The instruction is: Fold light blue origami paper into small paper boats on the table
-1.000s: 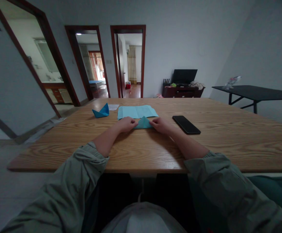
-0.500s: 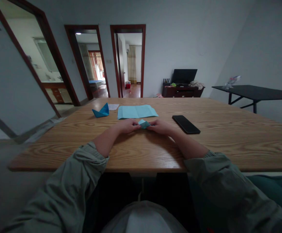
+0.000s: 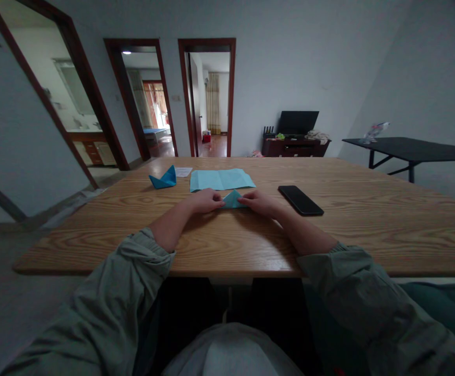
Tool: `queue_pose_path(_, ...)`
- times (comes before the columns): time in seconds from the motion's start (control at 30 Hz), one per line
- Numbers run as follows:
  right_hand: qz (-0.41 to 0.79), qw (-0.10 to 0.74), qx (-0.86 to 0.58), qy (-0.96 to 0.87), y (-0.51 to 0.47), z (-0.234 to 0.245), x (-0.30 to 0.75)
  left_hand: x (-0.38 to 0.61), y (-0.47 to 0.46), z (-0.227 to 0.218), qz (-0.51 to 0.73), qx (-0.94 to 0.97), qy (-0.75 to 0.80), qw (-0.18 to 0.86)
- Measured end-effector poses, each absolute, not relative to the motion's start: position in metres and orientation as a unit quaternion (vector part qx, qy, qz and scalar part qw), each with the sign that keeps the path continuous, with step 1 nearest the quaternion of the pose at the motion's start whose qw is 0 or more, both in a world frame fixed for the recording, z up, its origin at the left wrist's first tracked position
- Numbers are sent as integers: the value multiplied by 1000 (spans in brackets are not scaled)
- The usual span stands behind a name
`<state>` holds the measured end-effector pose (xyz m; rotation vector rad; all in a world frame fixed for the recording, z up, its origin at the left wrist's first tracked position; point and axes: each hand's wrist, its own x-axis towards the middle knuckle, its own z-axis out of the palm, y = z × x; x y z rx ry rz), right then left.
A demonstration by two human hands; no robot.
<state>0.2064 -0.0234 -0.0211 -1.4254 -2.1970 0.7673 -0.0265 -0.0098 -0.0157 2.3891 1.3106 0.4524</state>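
A small light-blue folded paper piece (image 3: 232, 199) lies on the wooden table (image 3: 368, 224) between my hands. My left hand (image 3: 205, 200) pinches its left end with closed fingers. My right hand (image 3: 261, 201) grips its right end the same way. Just beyond the piece lies a flat light-blue paper sheet (image 3: 220, 179) with creases. A darker blue folded paper boat (image 3: 164, 179) stands to the left of that sheet.
A black phone (image 3: 300, 200) lies face up right of my right hand. A small white slip (image 3: 182, 171) sits beside the boat. Three open doorways are behind the table, a black side table (image 3: 411, 148) stands at the far right, and a dark cabinet holds a screen.
The folded piece was a wider triangle, then was pressed together small half a second ago, and now shows as a small triangle again. Both hands have stayed at its ends.
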Motion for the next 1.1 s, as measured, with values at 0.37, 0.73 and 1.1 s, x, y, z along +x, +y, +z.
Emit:
queue_pose_path(0.37,207,243,-518,-794,-11,-30,207,-24,-9,-16,168,851,476,142)
queue_pose_path(0.73,95,216,-588,-774,-14,-27,202,-19,-5,-23,184,829,522,81)
queue_pose_path(1.1,29,200,-599,-775,-14,-28,199,-15,-1,-26,193,845,489,98)
